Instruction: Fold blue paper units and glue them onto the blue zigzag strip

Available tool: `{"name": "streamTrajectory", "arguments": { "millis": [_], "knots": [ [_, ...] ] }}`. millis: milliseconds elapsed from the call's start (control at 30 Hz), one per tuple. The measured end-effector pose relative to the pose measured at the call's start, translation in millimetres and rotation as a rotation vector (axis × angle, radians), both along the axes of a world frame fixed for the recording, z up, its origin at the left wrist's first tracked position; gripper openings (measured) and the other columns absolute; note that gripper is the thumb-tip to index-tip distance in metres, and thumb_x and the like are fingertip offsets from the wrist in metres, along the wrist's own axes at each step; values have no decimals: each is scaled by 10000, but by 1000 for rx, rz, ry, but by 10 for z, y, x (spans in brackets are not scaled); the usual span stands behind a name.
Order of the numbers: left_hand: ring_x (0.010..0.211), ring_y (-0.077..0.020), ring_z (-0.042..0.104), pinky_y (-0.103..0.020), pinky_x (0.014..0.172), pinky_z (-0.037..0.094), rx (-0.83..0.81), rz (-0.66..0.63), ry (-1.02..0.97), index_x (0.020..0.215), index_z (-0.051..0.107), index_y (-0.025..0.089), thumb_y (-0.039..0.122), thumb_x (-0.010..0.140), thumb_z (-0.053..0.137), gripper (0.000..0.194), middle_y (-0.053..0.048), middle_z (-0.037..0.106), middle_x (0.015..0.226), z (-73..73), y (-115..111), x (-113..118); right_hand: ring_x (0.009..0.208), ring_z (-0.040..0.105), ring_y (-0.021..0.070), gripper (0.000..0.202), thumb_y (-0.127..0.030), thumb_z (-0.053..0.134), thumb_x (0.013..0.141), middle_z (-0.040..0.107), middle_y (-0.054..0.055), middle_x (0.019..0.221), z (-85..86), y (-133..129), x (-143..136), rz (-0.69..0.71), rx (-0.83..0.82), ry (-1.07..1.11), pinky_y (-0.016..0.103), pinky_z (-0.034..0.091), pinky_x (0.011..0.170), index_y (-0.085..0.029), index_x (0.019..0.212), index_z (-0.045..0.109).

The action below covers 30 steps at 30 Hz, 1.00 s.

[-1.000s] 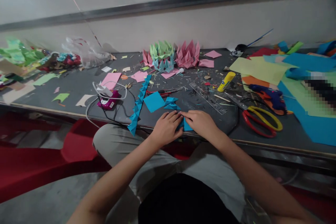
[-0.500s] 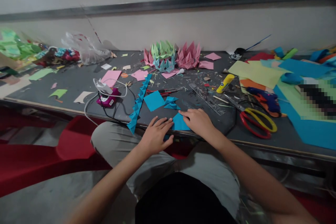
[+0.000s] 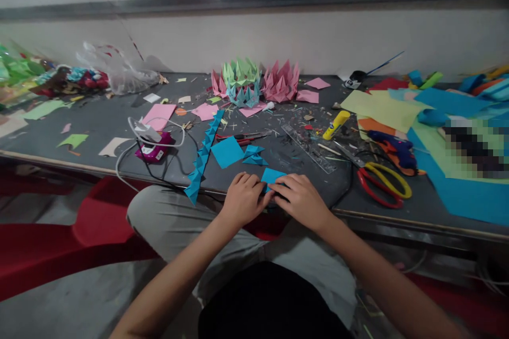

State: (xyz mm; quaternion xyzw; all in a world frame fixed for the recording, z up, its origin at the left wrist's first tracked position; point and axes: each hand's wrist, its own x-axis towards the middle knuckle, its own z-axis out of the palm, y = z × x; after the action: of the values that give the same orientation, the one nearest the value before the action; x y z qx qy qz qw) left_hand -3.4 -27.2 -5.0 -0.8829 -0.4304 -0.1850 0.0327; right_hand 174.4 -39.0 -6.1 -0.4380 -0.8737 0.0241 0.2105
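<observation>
A small piece of blue paper point(image 3: 272, 174) lies at the table's front edge, partly covered by my fingers. My left hand point(image 3: 245, 197) is closed on its left side, thumb and fingers at the near edge. On the right side my right hand point(image 3: 299, 197) grips the same paper, fingers curled over it. Just beyond lie a flat blue paper square point(image 3: 227, 152) and a folded blue paper piece point(image 3: 254, 155) with pointed corners. To the left stretches a strip of joined blue folded triangles point(image 3: 204, 157).
Folded paper flowers point(image 3: 281, 83) stand at the back. A purple power adapter point(image 3: 154, 148) with cables sits left. On the right are a glue stick point(image 3: 336, 125), a clear ruler point(image 3: 309, 149), large scissors point(image 3: 384, 185), a glue gun point(image 3: 393, 151) and coloured sheets point(image 3: 465, 198). Paper scraps litter the table.
My hands have drawn closer together over the blue paper, and both now hold its near edge. My left hand's spread fingers have curled in. The view has shifted slightly.
</observation>
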Motion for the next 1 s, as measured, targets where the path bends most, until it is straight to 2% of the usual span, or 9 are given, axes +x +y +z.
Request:
{"name": "streamTrajectory", "arguments": {
  "millis": [67, 200, 400, 533, 633, 767, 1000],
  "knots": [
    [773, -197, 548, -375, 802, 430, -39, -42, -26, 804, 639, 159, 384, 879, 425, 319, -53, 594, 758, 20, 19, 39, 897, 539, 187, 210, -190, 500, 855, 664, 50, 968, -17, 37, 22, -2, -20, 15, 323, 360, 744, -212, 1002, 650],
    [852, -183, 557, -325, 779, 460, -105, -101, -179, 899, 635, 167, 300, 887, 439, 237, -54, 633, 881, -12, 147, 28, 921, 562, 184, 238, -146, 464, 859, 681, 44, 975, -52, 124, 122, 46, -100, 24, 332, 387, 762, -220, 961, 665],
    [938, -188, 576, -336, 841, 465, -158, -109, -250, 937, 646, 176, 230, 843, 530, 159, -46, 652, 986, -153, 288, -73, 974, 575, 184, 222, -220, 462, 876, 668, 42, 1037, -124, 198, 321, 147, -203, 51, 357, 417, 846, -232, 967, 665],
    [920, -194, 586, -338, 817, 465, -163, -72, -267, 882, 660, 172, 280, 805, 594, 147, -47, 657, 955, -152, 257, -46, 952, 582, 172, 222, -235, 453, 884, 674, 47, 1004, -117, 239, 340, 180, -242, 155, 359, 420, 870, -210, 900, 672],
    [892, -194, 577, -336, 777, 460, -178, -35, -252, 854, 666, 183, 282, 779, 628, 129, -33, 653, 893, -127, 253, -9, 910, 581, 164, 192, -247, 474, 872, 680, 39, 930, -70, 277, 290, 134, -305, 245, 331, 431, 840, -205, 862, 661],
    [902, -193, 565, -337, 772, 450, -219, -26, -260, 848, 681, 211, 266, 756, 655, 111, -19, 649, 902, -135, 287, -7, 793, 576, 154, 146, -261, 528, 831, 644, 30, 812, -46, 336, 209, -2, -363, 317, 292, 434, 758, -199, 758, 637],
    [900, -181, 583, -339, 803, 458, -254, -73, -313, 863, 699, 226, 247, 758, 652, 117, -25, 653, 914, -208, 327, -52, 702, 550, 140, 131, -261, 589, 768, 587, 11, 729, -74, 421, 124, -163, -413, 285, 251, 395, 654, -183, 665, 612]
  ]
}}
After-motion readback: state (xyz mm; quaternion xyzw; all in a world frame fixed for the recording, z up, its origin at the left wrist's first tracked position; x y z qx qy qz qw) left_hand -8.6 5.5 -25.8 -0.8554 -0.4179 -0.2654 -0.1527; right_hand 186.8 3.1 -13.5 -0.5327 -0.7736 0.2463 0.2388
